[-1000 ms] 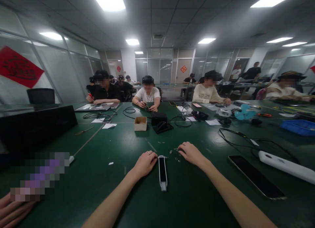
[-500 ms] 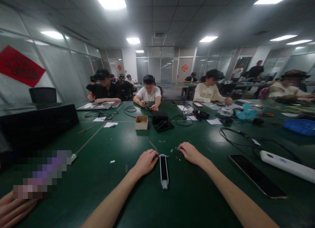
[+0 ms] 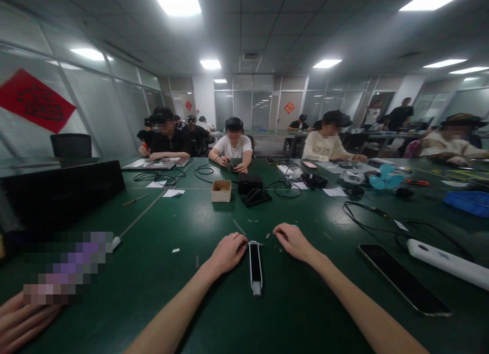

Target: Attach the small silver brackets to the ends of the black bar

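A slim device with a dark face and pale rim lies lengthwise on the green table, its narrow end toward me. My left hand rests at its upper left corner, fingers bent and pressed together; whatever they pinch is hidden. A thin small piece sticks out to the right of the device's top. My right hand is curled to the right of it, fingertips drawn together and low over the table. Beside these fingertips lie small shiny metal pieces, too small to name. Anything inside the right fingers cannot be made out.
A phone and a white bar-shaped object lie on the right, with a black cable behind. An open box stands ahead. Another person's hand is at lower left. Several people sit across the table.
My right hand has shifted slightly left, and the metal pieces nearest its fingertips no longer show. My left hand and the device stay together; the whole view has moved slightly.
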A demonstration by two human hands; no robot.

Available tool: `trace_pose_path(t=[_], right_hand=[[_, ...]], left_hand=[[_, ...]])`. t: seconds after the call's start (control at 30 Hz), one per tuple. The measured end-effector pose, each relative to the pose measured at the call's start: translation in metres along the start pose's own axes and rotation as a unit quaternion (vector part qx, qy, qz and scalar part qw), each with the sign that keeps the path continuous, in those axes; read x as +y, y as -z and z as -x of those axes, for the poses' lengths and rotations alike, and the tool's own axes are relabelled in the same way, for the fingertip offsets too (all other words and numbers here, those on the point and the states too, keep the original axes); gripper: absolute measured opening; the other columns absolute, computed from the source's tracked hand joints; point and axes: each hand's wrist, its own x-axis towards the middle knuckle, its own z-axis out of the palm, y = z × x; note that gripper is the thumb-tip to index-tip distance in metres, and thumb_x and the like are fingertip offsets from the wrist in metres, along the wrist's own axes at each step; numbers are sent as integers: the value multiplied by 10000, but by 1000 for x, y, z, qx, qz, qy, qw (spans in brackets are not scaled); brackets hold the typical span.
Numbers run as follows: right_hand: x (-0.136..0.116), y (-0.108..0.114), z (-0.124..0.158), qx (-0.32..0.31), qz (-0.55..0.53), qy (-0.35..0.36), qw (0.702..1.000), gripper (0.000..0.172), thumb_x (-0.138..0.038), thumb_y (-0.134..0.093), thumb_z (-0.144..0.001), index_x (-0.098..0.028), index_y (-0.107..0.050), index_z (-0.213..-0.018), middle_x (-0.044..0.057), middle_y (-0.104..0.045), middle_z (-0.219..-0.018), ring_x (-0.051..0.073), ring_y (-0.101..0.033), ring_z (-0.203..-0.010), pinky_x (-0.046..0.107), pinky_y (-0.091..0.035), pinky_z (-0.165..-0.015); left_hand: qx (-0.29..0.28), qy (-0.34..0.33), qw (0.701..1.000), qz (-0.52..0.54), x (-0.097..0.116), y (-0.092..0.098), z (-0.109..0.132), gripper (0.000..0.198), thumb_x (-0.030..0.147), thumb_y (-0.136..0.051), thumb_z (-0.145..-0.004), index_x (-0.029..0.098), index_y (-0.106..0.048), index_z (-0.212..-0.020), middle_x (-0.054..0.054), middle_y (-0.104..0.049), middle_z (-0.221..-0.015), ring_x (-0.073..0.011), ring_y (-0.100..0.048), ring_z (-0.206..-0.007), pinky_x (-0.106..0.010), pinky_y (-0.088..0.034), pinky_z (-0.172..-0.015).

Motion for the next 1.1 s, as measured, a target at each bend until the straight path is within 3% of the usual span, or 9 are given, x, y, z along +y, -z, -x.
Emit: trace_pose_path(t=[0.23, 0.87, 1.1], right_hand=[[-26, -16, 4, -40, -80, 17, 996, 189, -248, -455, -876, -175, -610, -957, 36, -610, -888, 134, -551, -721, 257, -473, -636], [-29, -18, 5, -43, -78, 31, 996, 202, -222, -448, -900, -182, -630, -979, 39, -633, -967, 148, -584, -858, 285, -490, -769], [-29, -18, 5, -50, -80, 36, 995, 202, -253, -483, -876, -189, -634, -993, 39, -638, -958, 153, -585, -833, 285, -493, -745]], left_hand=[[22, -13, 1000, 1, 0, 0, 0, 119, 205, -450, -892, 193, -548, -957, -34, -584, -929, -171, -556, -843, -284, -446, -753], [11, 13, 999, 36, 11, 11, 4, 225, 298, -341, -913, 302, -563, -950, -8, -617, -959, -201, -554, -879, -328, -430, -787], [10, 11, 1000, 25, 6, 7, 2, 156, 233, -407, -894, 221, -560, -923, -33, -592, -931, -187, -554, -844, -317, -447, -756]])
